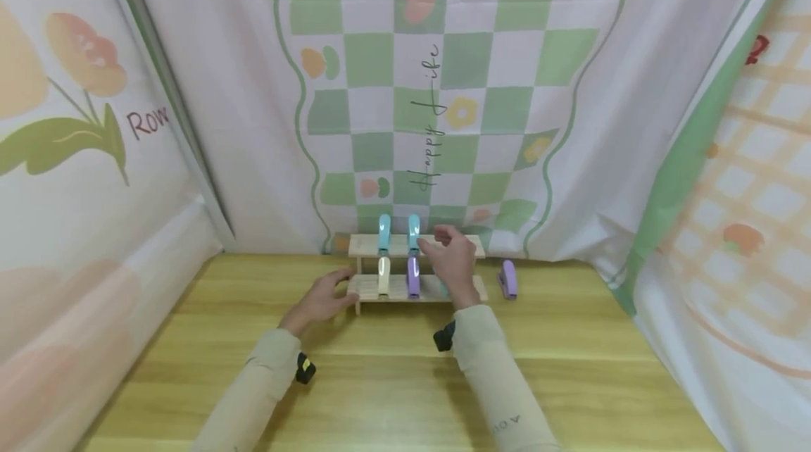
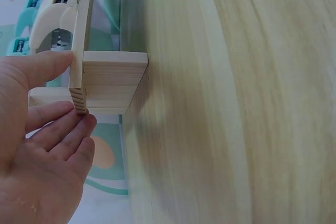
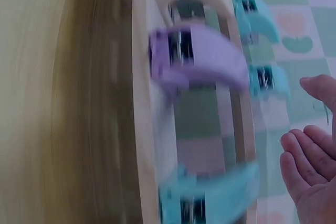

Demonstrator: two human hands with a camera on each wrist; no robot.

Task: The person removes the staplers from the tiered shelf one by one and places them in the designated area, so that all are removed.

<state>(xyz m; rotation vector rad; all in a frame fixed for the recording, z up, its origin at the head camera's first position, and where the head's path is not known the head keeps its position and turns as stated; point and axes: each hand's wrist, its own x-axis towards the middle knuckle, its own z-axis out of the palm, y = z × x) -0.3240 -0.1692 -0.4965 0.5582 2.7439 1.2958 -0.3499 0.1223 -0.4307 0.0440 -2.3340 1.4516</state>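
Observation:
A two-tier wooden rack point(image 1: 399, 246) holds small staplers. Its upper board carries two cyan staplers point(image 1: 384, 232); a cream stapler point(image 1: 384, 276), a purple stapler point(image 1: 413, 277) and another cyan stapler point(image 3: 220, 195) stand along the lower one. That last cyan stapler is mostly hidden behind my right wrist in the head view. My left hand point(image 1: 323, 300) grips the left end of the lower board, thumb at the front corner and fingers round the end. Above the rack's right half, my right hand point(image 1: 455, 258) holds nothing, its thumb apart from lightly bent fingers close to the right upper stapler.
A second purple stapler point(image 1: 508, 279) stands on the wooden table point(image 1: 380, 381), just right of the rack. Behind the rack hangs a checked green and white cloth point(image 1: 418, 156). Further printed cloths point(image 1: 82, 227) enclose the table at both sides.

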